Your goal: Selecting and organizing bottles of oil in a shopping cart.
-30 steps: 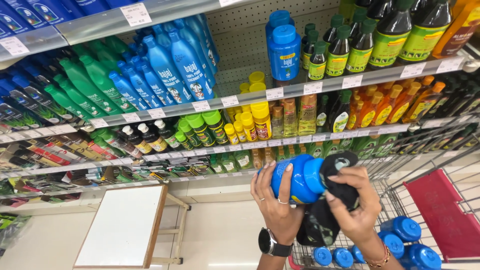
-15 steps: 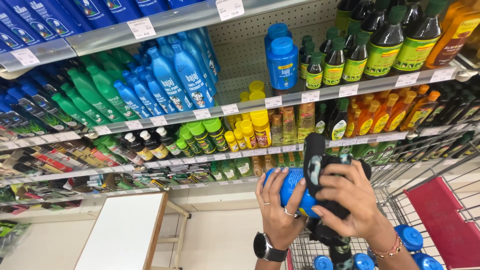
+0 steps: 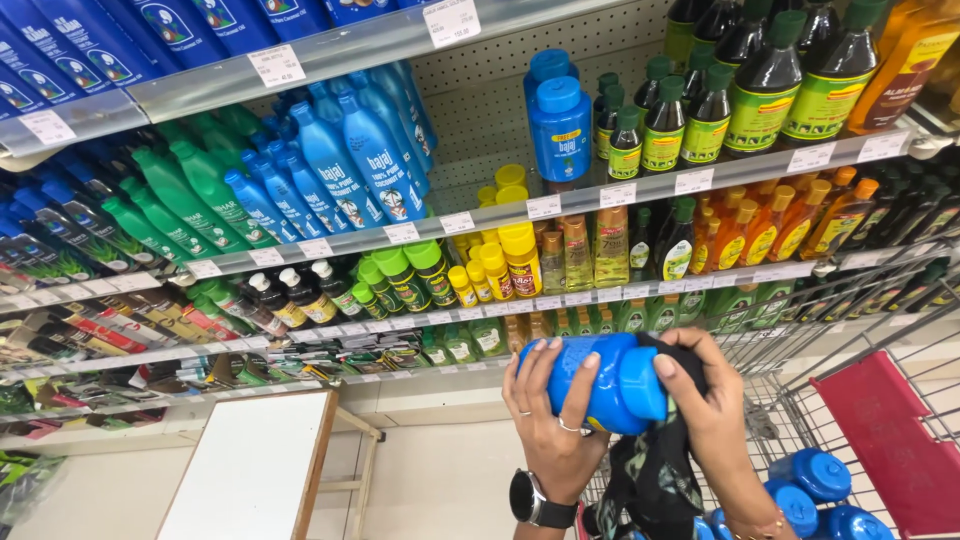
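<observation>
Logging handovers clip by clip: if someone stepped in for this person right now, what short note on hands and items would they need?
Left hand: wrapped around the blue bottle, held on its side in front of the shelves.
Right hand: on the bottle's cap end, with a dark patterned cloth bunched under it.
Cart: on the right, holds more blue bottles.
Shelf: two matching blue bottles stand there, open space beside them.
Done: one bottle is out of the cart.
Left: it is on no shelf yet; the others are in the cart.
</observation>
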